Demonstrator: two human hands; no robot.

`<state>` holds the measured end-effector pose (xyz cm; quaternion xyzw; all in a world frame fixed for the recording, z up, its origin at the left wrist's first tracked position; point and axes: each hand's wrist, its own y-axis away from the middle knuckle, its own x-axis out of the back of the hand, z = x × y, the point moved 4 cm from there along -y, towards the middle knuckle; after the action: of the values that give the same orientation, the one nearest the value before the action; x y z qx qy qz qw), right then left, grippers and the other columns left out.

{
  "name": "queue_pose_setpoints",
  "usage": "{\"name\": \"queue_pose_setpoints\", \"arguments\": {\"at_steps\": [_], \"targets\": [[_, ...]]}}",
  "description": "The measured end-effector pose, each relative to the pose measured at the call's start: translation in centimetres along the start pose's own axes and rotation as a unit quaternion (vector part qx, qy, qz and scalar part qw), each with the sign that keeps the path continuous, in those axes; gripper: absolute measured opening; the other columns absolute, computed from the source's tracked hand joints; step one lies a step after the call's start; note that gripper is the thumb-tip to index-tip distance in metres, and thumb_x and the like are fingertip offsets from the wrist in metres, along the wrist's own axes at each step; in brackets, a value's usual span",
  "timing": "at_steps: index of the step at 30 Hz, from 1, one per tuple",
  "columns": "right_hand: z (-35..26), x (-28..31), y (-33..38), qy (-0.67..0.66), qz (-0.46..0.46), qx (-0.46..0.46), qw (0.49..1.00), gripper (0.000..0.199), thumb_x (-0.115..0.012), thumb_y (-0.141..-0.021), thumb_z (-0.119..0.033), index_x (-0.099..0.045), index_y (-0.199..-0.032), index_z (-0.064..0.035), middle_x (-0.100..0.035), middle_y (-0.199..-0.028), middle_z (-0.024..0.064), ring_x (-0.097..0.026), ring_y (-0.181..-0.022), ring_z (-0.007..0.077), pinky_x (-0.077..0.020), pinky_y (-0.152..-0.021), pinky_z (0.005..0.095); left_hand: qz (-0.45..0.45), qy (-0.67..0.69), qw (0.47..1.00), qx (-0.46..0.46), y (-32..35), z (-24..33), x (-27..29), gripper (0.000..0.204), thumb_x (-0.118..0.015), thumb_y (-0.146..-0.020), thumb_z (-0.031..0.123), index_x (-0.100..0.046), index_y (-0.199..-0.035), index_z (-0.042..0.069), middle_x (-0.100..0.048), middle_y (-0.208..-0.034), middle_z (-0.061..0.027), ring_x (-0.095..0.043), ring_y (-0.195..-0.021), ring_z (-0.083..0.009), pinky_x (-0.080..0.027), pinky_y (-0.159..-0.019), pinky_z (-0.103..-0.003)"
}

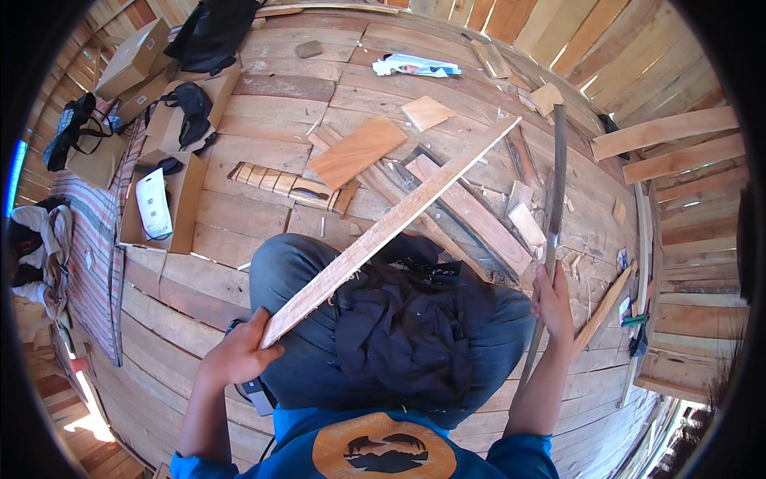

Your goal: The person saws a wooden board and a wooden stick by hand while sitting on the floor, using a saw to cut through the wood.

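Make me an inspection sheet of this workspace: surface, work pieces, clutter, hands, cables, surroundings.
Surface: plank floor, strewn with wood scraps, mostly ahead and to the right.
Work pieces: pale wooden strip, slanting over the left knee; long dark tool, not crossing it in this view.
Clutter: loose boards ahead; open cardboard box at left.
Hands: left hand grips the strip's near end; right hand grips the tool.
Cables: thin dark cord by the left hip; ends untraceable.
Surroundings: plank walls; striped mat at left.
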<state>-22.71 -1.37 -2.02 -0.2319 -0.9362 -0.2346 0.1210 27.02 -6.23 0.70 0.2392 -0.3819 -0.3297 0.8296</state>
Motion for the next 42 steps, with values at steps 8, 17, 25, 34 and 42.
{"name": "queue_pose_setpoints", "arguments": {"at_steps": [8,17,25,34,42], "targets": [[-3.1,-5.7,3.3,0.112,-0.073,0.147,0.980,0.023,-0.072,-0.088,-0.015,-0.065,-0.103,0.0011,-0.064,-0.072,0.0059,-0.059,-0.056,0.0111,-0.0468,-0.051,0.0247,0.001,-0.017,1.000,0.004,0.1,-0.2,0.0,0.042,-0.066,-0.083,0.023,-0.042,-0.106,-0.002,-0.059,-0.090,-0.0329,-0.058,-0.094,-0.0487,-0.045,-0.079,-0.049],[-4.5,-12.5,4.2,0.294,0.092,0.375,0.874,0.041,-0.082,-0.078,-0.029,-0.065,-0.104,-0.0021,-0.067,-0.077,0.0185,-0.067,-0.066,0.0370,-0.0534,-0.057,0.0414,0.001,-0.014,1.000,0.013,0.3,0.1,0.0,0.042,-0.065,-0.083,0.023,-0.042,-0.106,-0.003,-0.059,-0.088,-0.0324,-0.058,-0.090,-0.0484,-0.045,-0.077,-0.049],[-5.3,-11.9,3.1,0.365,0.082,0.379,0.847,0.048,-0.083,-0.076,-0.030,-0.063,-0.111,-0.0040,-0.068,-0.076,0.0169,-0.068,-0.064,0.0337,-0.0547,-0.055,0.0387,-0.017,-0.011,0.999,0.036,0.1,0.3,0.2,0.044,-0.065,-0.084,0.025,-0.042,-0.107,-0.004,-0.060,-0.088,-0.0340,-0.059,-0.091,-0.0492,-0.045,-0.078,-0.050],[-5.6,-11.7,2.4,0.410,0.056,0.388,0.824,0.045,-0.081,-0.078,-0.031,-0.063,-0.110,-0.0046,-0.067,-0.073,0.0156,-0.068,-0.062,0.0305,-0.0542,-0.055,0.0389,-0.048,0.006,0.998,0.040,-0.5,0.5,0.5,0.044,-0.065,-0.084,0.024,-0.042,-0.109,-0.004,-0.060,-0.089,-0.0340,-0.059,-0.091,-0.0497,-0.045,-0.077,-0.049],[-6.1,-12.2,1.2,0.389,0.042,0.410,0.824,0.044,-0.081,-0.077,-0.028,-0.062,-0.108,-0.0034,-0.066,-0.071,0.0170,-0.068,-0.062,0.0326,-0.0551,-0.057,0.0403,-0.048,0.037,0.997,0.043,-0.6,0.1,0.6,0.046,-0.065,-0.083,0.020,-0.043,-0.115,-0.005,-0.055,-0.090,-0.0279,-0.056,-0.088,-0.0390,-0.044,-0.079,-0.041]]}}
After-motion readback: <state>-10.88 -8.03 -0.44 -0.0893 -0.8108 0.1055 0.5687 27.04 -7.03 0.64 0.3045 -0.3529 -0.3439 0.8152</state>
